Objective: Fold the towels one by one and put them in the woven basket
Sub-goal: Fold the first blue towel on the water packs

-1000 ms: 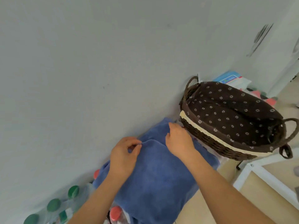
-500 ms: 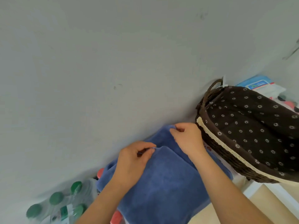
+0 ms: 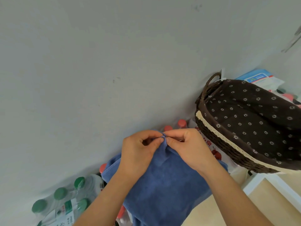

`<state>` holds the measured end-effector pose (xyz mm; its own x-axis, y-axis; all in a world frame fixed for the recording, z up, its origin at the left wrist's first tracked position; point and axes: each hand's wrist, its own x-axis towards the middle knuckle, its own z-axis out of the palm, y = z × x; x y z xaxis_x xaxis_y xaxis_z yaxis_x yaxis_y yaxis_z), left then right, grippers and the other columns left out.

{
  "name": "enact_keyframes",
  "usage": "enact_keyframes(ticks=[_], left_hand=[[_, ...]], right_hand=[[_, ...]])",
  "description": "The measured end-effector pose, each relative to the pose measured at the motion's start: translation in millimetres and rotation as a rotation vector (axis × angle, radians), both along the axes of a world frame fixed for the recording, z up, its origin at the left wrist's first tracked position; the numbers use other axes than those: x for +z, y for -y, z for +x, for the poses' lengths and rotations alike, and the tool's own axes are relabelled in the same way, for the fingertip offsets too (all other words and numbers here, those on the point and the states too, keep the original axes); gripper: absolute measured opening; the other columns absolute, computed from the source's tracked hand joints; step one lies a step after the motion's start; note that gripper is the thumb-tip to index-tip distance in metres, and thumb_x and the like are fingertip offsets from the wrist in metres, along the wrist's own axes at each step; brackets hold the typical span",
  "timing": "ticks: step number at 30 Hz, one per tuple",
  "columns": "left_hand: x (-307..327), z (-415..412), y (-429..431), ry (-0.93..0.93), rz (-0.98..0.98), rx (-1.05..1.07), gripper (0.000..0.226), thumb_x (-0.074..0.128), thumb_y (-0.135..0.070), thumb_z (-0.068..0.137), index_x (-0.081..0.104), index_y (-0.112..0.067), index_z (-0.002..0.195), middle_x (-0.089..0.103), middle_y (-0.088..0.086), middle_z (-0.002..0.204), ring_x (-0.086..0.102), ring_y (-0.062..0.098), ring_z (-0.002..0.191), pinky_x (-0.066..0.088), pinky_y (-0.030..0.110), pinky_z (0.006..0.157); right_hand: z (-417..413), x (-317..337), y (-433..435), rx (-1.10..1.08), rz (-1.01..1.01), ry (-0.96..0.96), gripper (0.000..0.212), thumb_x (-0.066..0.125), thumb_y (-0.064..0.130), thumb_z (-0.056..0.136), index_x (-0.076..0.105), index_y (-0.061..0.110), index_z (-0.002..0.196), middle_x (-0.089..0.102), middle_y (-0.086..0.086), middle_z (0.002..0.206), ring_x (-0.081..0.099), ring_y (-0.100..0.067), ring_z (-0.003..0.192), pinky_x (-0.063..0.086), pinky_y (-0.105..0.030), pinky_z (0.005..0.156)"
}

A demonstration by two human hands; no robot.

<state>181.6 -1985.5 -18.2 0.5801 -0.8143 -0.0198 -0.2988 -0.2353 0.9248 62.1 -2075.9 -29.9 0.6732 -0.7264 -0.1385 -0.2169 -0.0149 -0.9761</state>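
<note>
The left hand (image 3: 138, 152) and right hand (image 3: 187, 147) meet at the towel's (image 3: 162, 190) top edge. Each pinches the blue cloth between thumb and fingers (image 3: 156, 142). The towel drapes toward 6 o'clock over red-capped bottles (image 3: 182, 123). The basket (image 3: 216, 144) sits at 3 o'clock, just beside it, and green-capped bottles (image 3: 60, 193) stand at 8 o'clock.
</note>
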Motion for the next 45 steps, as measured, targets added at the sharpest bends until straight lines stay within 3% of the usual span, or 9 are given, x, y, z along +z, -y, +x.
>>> enact_keyframes(ticks=[7, 10, 13, 18, 23, 28, 33, 38, 45], left_hand=[[4, 0, 0, 0.116, 0.010, 0.032, 0.017, 0.076, -0.014, 0.076, 0.071, -0.028, 0.069, 0.066, -0.014, 0.068, 0.051, 0.001, 0.057, 0.043, 0.014, 0.058], [3, -1, -1, 0.143, 0.012, 0.024, 0.014, 0.076, -0.018, 0.077, 0.069, -0.028, 0.071, 0.066, -0.013, 0.068, 0.046, 0.002, 0.055, 0.041, 0.014, 0.056], [-1, 2, -4, 0.192, 0.037, -0.029, 0.014, 0.073, -0.026, 0.081, 0.066, -0.030, 0.070, 0.064, -0.017, 0.067, 0.047, 0.001, 0.054, 0.039, 0.013, 0.056], [-17, 44, -36, 0.533, 0.541, -0.297, 0.039, 0.060, -0.047, 0.086, 0.051, -0.015, 0.065, 0.048, -0.003, 0.053, 0.045, 0.011, 0.053, 0.041, 0.033, 0.058], [-17, 86, -100, 0.619, 0.890, -0.299, 0.038, 0.054, -0.054, 0.086, 0.046, -0.025, 0.063, 0.056, -0.004, 0.063, 0.053, 0.014, 0.065, 0.043, 0.031, 0.063], [2, 96, -139, 0.771, 0.504, -0.221, 0.045, 0.032, -0.065, 0.084, 0.061, -0.033, 0.073, 0.059, -0.018, 0.070, 0.049, 0.004, 0.072, 0.041, 0.025, 0.062], [30, 84, -156, 0.982, 0.227, -0.119, 0.040, 0.045, -0.053, 0.087, 0.071, -0.028, 0.069, 0.059, -0.011, 0.094, 0.041, 0.011, 0.079, 0.035, 0.023, 0.070], [58, 67, -191, 0.526, 0.134, -0.049, 0.042, 0.057, -0.061, 0.080, 0.070, -0.026, 0.062, 0.069, -0.012, 0.072, 0.063, 0.010, 0.070, 0.047, 0.022, 0.066], [95, 15, -249, 0.203, -0.153, 0.146, 0.018, 0.082, -0.018, 0.064, 0.066, -0.016, 0.058, 0.062, 0.002, 0.055, 0.049, 0.009, 0.049, 0.038, 0.015, 0.047]], right_hand=[[-7, 7, 0, 0.033, -0.005, 0.009, 0.017, 0.063, 0.014, 0.090, 0.077, 0.023, 0.097, 0.075, 0.002, 0.088, 0.069, -0.016, 0.089, 0.055, -0.037, 0.084], [-7, 8, 1, 0.025, 0.015, 0.045, 0.012, 0.067, 0.020, 0.088, 0.077, 0.024, 0.093, 0.073, -0.011, 0.088, 0.066, -0.035, 0.091, 0.053, -0.048, 0.084], [-6, 6, 4, 0.025, -0.028, 0.042, 0.016, 0.066, 0.015, 0.089, 0.077, 0.025, 0.089, 0.073, -0.009, 0.086, 0.066, -0.035, 0.090, 0.054, -0.048, 0.080], [-9, 7, 22, -0.085, -0.050, 0.078, 0.016, 0.061, 0.008, 0.091, 0.071, 0.020, 0.089, 0.070, 0.014, 0.076, 0.063, 0.003, 0.068, 0.048, -0.014, 0.064], [-7, 5, 40, -0.275, -0.026, 0.107, 0.016, 0.055, 0.007, 0.094, 0.066, 0.019, 0.091, 0.061, 0.002, 0.083, 0.058, -0.003, 0.071, 0.053, -0.018, 0.054], [6, 2, 37, -0.421, -0.209, 0.052, 0.013, 0.051, 0.011, 0.097, 0.064, 0.016, 0.098, 0.060, 0.007, 0.085, 0.059, -0.008, 0.074, 0.054, -0.017, 0.058], [8, 12, 31, -0.513, -0.463, -0.037, 0.017, 0.048, 0.014, 0.097, 0.064, 0.011, 0.100, 0.061, 0.001, 0.090, 0.055, -0.014, 0.084, 0.048, -0.035, 0.080], [-4, 40, -1, -0.542, -0.584, -0.035, 0.017, 0.047, 0.014, 0.097, 0.062, 0.008, 0.100, 0.057, 0.001, 0.083, 0.050, -0.013, 0.077, 0.031, -0.017, 0.068], [-54, 68, -77, -0.657, -0.633, -0.025, 0.017, 0.045, 0.012, 0.097, 0.061, 0.007, 0.100, 0.055, 0.000, 0.085, 0.047, -0.016, 0.081, 0.027, -0.020, 0.066]])
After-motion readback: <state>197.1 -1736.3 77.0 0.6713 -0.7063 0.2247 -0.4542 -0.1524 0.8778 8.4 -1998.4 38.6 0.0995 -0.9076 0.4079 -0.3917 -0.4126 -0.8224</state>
